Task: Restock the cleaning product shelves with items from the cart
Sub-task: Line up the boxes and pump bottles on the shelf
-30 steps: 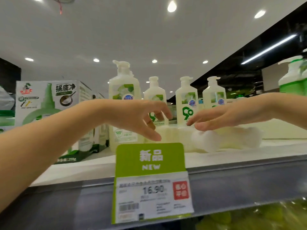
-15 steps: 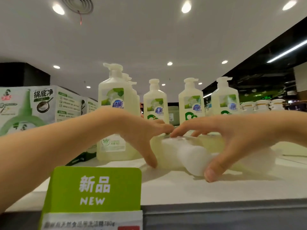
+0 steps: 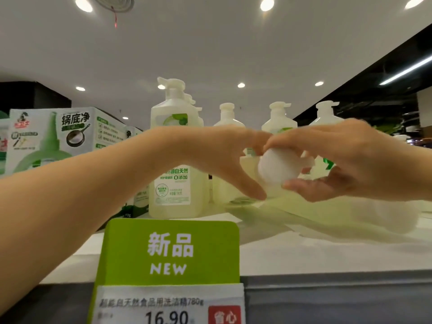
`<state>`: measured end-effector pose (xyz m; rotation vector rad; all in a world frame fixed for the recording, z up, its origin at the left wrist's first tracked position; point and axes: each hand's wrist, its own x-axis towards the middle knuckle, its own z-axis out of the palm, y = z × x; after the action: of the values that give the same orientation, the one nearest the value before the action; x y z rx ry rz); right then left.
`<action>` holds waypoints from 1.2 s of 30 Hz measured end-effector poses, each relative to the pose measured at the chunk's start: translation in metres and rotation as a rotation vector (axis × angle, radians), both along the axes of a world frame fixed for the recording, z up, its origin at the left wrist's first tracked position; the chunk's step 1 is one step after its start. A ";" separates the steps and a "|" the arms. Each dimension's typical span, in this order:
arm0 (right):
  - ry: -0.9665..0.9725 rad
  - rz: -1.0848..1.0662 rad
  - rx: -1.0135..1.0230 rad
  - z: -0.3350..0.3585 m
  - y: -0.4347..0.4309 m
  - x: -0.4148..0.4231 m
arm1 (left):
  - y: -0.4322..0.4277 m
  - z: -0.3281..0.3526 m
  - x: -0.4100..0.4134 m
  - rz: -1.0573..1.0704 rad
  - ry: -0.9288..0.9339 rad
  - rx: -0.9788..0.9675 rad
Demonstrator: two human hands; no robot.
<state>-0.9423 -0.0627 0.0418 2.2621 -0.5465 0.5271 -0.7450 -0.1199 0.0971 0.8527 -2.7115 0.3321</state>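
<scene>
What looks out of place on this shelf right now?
A pale green bottle lies on its side on the shelf, blurred, while the pump bottles behind it stand upright. The right hand grips its white cap end; the left hand touches it.

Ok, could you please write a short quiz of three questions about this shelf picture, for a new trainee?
1. True or false: the tall pale-green pump bottle beside the white-and-green cardboard box stands upright.
2. Multiple choice: which price shows on the white paper price tag under the green "NEW" sign? A 12.90; B 16.90; C 19.60.
3. Fill in: the right hand holds the round white cap with its thumb ___ it.

Key: 1 true; 2 B; 3 under.
</scene>
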 end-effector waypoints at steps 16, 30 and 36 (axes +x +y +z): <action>-0.520 0.102 -0.021 0.112 0.012 0.031 | 0.023 0.032 0.019 -0.364 0.722 0.006; -0.666 -0.208 0.065 0.066 0.003 0.041 | 0.008 0.037 0.028 -0.220 0.804 0.195; -0.799 0.013 0.586 0.062 -0.004 0.038 | 0.004 0.038 0.025 -0.128 0.801 0.095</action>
<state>-0.9042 -0.0666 0.1039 2.5286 -1.2010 1.4537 -0.7196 -0.1155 0.1351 0.6415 -2.0196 -0.1492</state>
